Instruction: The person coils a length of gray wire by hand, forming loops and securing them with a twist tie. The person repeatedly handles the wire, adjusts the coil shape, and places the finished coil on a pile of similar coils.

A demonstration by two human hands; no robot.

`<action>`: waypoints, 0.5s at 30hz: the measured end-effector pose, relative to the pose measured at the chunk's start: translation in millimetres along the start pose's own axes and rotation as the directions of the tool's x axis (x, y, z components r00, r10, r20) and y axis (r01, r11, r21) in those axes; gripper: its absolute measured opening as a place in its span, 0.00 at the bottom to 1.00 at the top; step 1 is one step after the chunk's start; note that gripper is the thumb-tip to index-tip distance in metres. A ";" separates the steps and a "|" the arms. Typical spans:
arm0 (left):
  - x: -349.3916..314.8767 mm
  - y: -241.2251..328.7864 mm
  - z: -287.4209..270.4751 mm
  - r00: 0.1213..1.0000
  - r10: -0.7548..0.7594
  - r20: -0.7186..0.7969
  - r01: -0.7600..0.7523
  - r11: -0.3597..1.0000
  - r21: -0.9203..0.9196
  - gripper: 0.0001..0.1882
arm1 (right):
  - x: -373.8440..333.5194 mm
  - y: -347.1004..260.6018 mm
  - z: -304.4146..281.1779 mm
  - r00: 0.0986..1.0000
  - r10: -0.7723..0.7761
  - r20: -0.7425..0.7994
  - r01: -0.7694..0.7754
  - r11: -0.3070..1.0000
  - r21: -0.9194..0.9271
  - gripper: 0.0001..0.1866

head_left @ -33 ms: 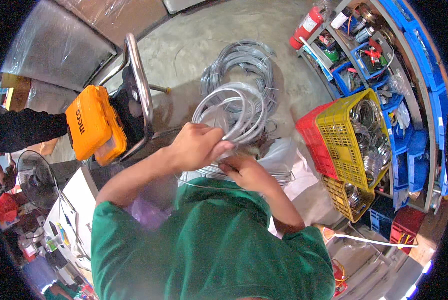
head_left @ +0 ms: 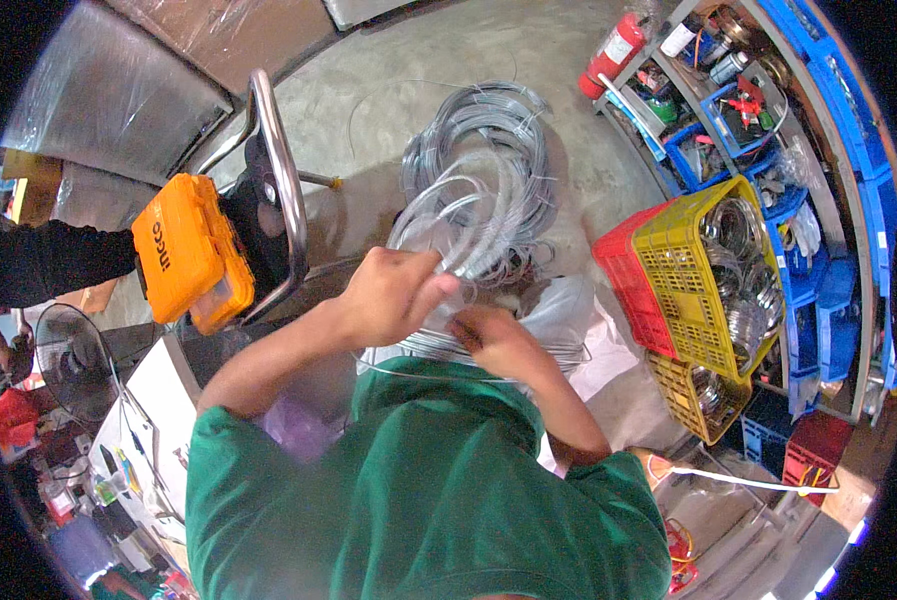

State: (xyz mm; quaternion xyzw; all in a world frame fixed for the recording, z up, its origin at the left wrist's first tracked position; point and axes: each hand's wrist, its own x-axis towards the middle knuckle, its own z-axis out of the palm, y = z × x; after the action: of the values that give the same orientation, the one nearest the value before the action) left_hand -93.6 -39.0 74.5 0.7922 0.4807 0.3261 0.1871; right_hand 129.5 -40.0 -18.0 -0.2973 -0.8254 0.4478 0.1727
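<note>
My left hand (head_left: 393, 295) is closed on one side of a small coil of silvery wire (head_left: 415, 212), whose loops stand out in front of it, partly blurred. Just right of it, my right hand (head_left: 490, 338) has its fingers curled in below the loops; its fingertips are hidden, so what it pinches does not show. More wire loops (head_left: 560, 358) lie across my lap, against the green shirt. Beyond my hands a large coil of grey wire (head_left: 530, 125) rests on the floor, partly covered by the small coil.
Yellow crates (head_left: 668, 265) with wire coils stand at right, beside a red crate (head_left: 623, 250) and shelves of blue bins (head_left: 836, 310). A fire extinguisher (head_left: 613, 55) is at far right. At left are an orange case (head_left: 178, 245), a chrome-framed chair (head_left: 286, 190), a fan (head_left: 73, 360) and another person's sleeve (head_left: 58, 262).
The loops of the small coil have shifted and look more blurred. My right hand has moved slightly to the right, a little away from the left, which stays closed on the coil.
</note>
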 end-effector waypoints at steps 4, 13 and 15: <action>0.6 15.7 -23.3 0.843 -0.477 0.249 0.411 0.272 -0.870 0.28 | 9.8 55.0 -12.0 0.749 0.657 -0.086 -0.460 0.609 0.646 0.14; 13.7 38.2 18.3 0.860 -0.281 0.426 0.225 -0.541 -0.810 0.26 | 69.5 25.6 -60.4 0.795 0.553 -0.249 0.502 -0.371 0.781 0.12; 18.6 29.3 26.0 0.863 -0.330 0.383 0.199 -0.474 -0.858 0.26 | 67.0 8.9 -57.6 0.855 0.479 -0.199 0.456 -0.510 0.730 0.12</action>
State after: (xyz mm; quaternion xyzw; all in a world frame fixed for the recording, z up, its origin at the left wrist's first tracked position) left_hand -50.7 -35.8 80.0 0.1146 0.1913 0.5434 0.8093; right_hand 113.1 43.7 6.9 -0.1057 0.0967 0.8256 0.5458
